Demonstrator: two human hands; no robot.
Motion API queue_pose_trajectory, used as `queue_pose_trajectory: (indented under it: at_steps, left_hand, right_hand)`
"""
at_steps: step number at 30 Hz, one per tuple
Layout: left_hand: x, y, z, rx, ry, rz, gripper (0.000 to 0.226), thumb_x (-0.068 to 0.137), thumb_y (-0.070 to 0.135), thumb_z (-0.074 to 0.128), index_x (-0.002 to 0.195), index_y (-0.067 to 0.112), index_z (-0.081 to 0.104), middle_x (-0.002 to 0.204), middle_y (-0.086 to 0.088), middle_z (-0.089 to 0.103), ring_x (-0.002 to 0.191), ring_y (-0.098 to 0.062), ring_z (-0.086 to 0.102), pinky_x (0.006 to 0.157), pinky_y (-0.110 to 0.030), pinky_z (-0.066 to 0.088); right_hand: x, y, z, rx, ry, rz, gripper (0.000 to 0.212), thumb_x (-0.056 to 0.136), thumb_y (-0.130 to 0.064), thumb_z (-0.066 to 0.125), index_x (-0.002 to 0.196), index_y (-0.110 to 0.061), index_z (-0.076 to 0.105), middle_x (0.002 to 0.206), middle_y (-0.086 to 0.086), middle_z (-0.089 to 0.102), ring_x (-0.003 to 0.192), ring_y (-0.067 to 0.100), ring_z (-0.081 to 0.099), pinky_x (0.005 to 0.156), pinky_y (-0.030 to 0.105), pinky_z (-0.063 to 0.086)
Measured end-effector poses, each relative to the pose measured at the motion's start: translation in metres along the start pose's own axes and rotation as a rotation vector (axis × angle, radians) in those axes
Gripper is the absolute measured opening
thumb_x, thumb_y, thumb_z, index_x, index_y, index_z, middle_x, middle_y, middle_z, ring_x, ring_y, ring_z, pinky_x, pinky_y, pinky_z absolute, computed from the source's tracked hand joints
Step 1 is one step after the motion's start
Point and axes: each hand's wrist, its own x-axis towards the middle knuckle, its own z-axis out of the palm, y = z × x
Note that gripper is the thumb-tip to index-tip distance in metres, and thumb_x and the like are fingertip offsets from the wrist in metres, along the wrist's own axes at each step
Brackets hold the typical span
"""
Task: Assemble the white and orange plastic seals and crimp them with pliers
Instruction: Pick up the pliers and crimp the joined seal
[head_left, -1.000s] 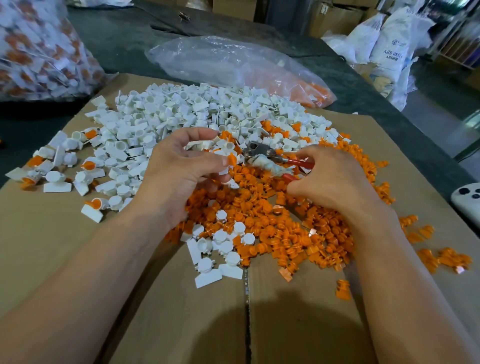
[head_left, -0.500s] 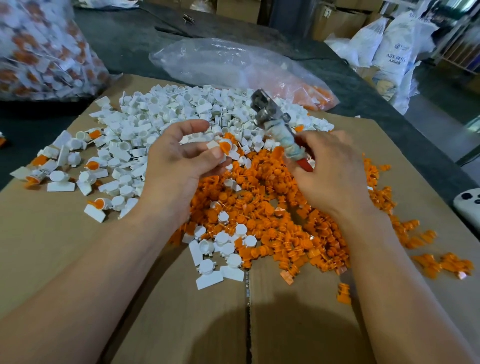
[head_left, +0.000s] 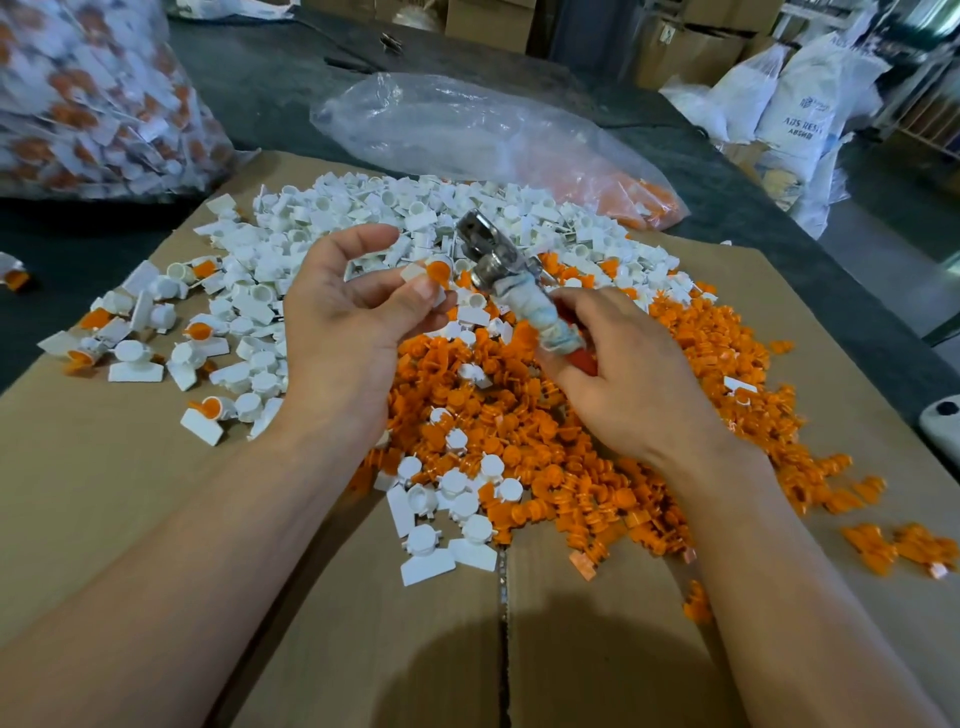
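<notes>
Now, at the centre of the frame, the left hand (head_left: 353, 332) pinches an assembled seal (head_left: 435, 273) between thumb and fingertips, its orange insert seated in the white body. Just right of it, the right hand (head_left: 623, 374) grips the tape-wrapped handles of the pliers (head_left: 496, 257), whose metal head points up beside the seal. Crimping looks like the step in hand. Next, the head must close over the seal and squeeze. Loose white bodies (head_left: 363, 208) and orange inserts (head_left: 519, 441) cover the cardboard (head_left: 104, 493).

Head view, facing down, close overhead
</notes>
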Motion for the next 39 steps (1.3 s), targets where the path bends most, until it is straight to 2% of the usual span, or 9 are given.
queue_pose_trajectory:
  at_steps: [9,17,23,27,31,34,37,39]
  left_hand:
    - [-0.0002,0.0008,-0.0001,-0.040,0.007,0.015,0.028,0.084,-0.008,0.056,0.095,0.017,0.051,0.059,0.005,0.068,0.063,-0.009,0.067,0.060,-0.019,0.052]
    - [-0.0008,0.0009,0.0005,-0.024,0.003,0.023,0.028,0.084,-0.008,0.056,0.095,0.018,0.050,0.059,0.006,0.068,0.065,-0.009,0.068,0.060,-0.019,0.052]
    - [-0.0008,0.0009,0.0000,0.015,0.017,0.019,0.030,0.084,-0.009,0.056,0.093,0.019,0.051,0.056,0.008,0.066,0.067,-0.009,0.069,0.060,-0.019,0.053]
    - [-0.0005,0.0010,0.0004,0.024,0.016,0.016,0.030,0.084,-0.010,0.056,0.093,0.019,0.051,0.055,0.009,0.064,0.066,-0.009,0.068,0.060,-0.020,0.054]
    - [-0.0008,-0.0002,0.0008,0.039,0.018,0.025,0.030,0.083,-0.009,0.058,0.093,0.019,0.053,0.056,0.008,0.064,0.066,-0.009,0.068,0.060,-0.021,0.054]
    - [-0.0007,-0.0010,0.0007,0.050,0.015,0.035,0.030,0.082,-0.009,0.058,0.092,0.019,0.053,0.055,0.008,0.064,0.064,-0.008,0.067,0.059,-0.021,0.054]
    - [-0.0007,-0.0018,0.0004,0.040,0.011,0.033,0.030,0.082,-0.009,0.059,0.093,0.018,0.054,0.056,0.007,0.064,0.063,-0.009,0.067,0.059,-0.021,0.054]
    - [-0.0004,-0.0023,0.0005,0.037,0.011,0.034,0.030,0.082,-0.009,0.059,0.093,0.018,0.054,0.056,0.007,0.065,0.062,-0.009,0.067,0.059,-0.021,0.054]
  right_hand:
    - [-0.0016,-0.0024,0.0030,-0.032,-0.023,-0.040,0.053,0.086,-0.037,0.056,0.134,-0.018,0.041,0.125,0.001,0.048,0.112,0.015,0.042,0.078,0.018,0.023]
    - [-0.0018,-0.0040,0.0049,-0.047,-0.032,-0.036,0.052,0.086,-0.038,0.056,0.132,-0.018,0.042,0.123,0.001,0.048,0.113,0.017,0.042,0.079,0.022,0.026]
    - [-0.0027,-0.0044,0.0061,-0.061,-0.017,-0.048,0.047,0.086,-0.036,0.057,0.127,-0.015,0.046,0.120,0.003,0.050,0.111,0.017,0.041,0.073,0.018,0.020]
    - [-0.0022,-0.0052,0.0066,-0.102,-0.010,-0.082,0.040,0.086,-0.035,0.057,0.118,-0.012,0.050,0.111,0.004,0.053,0.102,0.016,0.040,0.067,0.017,0.016]
    - [-0.0027,-0.0062,0.0044,-0.157,0.033,-0.111,0.033,0.083,-0.035,0.058,0.106,-0.012,0.055,0.099,0.003,0.056,0.087,0.010,0.029,0.068,0.024,0.016]
    - [-0.0030,-0.0065,0.0021,-0.160,0.045,-0.112,0.028,0.083,-0.035,0.059,0.101,-0.014,0.055,0.088,-0.004,0.048,0.085,0.009,0.027,0.068,0.026,0.016]
    - [-0.0033,-0.0064,0.0017,-0.119,0.027,-0.113,0.021,0.083,-0.034,0.059,0.092,-0.018,0.048,0.083,-0.008,0.039,0.080,0.009,0.030,0.059,0.028,0.017]
    - [-0.0037,-0.0067,0.0025,-0.093,0.012,-0.109,0.024,0.083,-0.033,0.059,0.088,-0.024,0.038,0.079,-0.009,0.037,0.075,0.010,0.032,0.054,0.016,0.021]
